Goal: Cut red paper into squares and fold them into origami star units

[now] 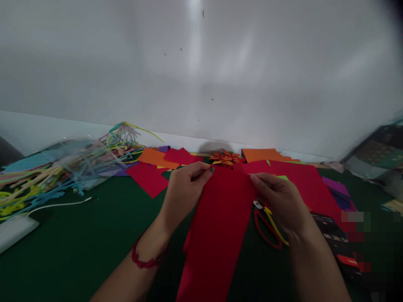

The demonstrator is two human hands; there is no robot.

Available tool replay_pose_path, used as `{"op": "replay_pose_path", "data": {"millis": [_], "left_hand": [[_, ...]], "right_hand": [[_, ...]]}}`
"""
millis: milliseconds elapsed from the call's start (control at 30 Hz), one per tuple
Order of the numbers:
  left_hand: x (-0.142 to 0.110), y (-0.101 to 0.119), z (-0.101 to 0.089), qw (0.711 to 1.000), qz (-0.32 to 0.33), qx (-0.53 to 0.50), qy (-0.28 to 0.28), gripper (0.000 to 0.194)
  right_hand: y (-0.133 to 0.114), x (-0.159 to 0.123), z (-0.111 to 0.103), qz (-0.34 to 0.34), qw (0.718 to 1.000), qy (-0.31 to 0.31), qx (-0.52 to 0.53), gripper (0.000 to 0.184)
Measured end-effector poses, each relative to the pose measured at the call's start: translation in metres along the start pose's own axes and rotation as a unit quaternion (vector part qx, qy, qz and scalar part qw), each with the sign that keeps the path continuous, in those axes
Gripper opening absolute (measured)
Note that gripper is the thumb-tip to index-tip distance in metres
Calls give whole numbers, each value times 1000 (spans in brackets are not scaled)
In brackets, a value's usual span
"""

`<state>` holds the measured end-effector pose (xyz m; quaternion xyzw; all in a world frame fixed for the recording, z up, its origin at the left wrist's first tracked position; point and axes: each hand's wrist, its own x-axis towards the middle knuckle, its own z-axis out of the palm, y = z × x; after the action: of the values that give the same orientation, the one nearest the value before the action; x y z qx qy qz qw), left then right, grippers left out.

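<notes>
A long red paper sheet (217, 226) lies on the green table (78, 247), running from the near edge toward the wall. My left hand (184, 191) pinches its far left corner, thumb and fingers closed on the paper. My right hand (280, 201) pinches the far right corner the same way. A red string bracelet sits on my left wrist. Scissors with red and yellow handles (269, 224) lie under my right hand, partly hidden.
Loose red and orange sheets (157, 161) and an orange paper star (225, 157) lie by the white wall. Colourful pipe cleaners in clear wrap (59, 172) fill the left. A white device with a cable (15, 230) sits at the left edge. Purple paper and a dark patterned object lie on the right.
</notes>
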<state>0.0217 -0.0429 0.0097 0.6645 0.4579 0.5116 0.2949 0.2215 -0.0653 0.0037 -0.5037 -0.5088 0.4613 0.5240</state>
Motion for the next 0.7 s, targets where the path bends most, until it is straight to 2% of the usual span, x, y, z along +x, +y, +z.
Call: {"op": "replay_pose_path", "data": {"millis": [200, 300, 533, 700], "left_hand": [[-2, 5, 1, 1000, 4, 15, 10, 15], [-3, 6, 0, 1000, 1, 8, 11, 16], [-2, 2, 0, 1000, -10, -6, 25, 15], [-2, 3, 0, 1000, -11, -14, 15, 15]], "right_hand": [[1, -2, 1, -64, 989, 83, -106, 25], [1, -3, 4, -66, 986, 111, -105, 27], [-3, -6, 9, -74, 993, 42, -75, 25], [-1, -6, 13, -94, 993, 66, -30, 31]]}}
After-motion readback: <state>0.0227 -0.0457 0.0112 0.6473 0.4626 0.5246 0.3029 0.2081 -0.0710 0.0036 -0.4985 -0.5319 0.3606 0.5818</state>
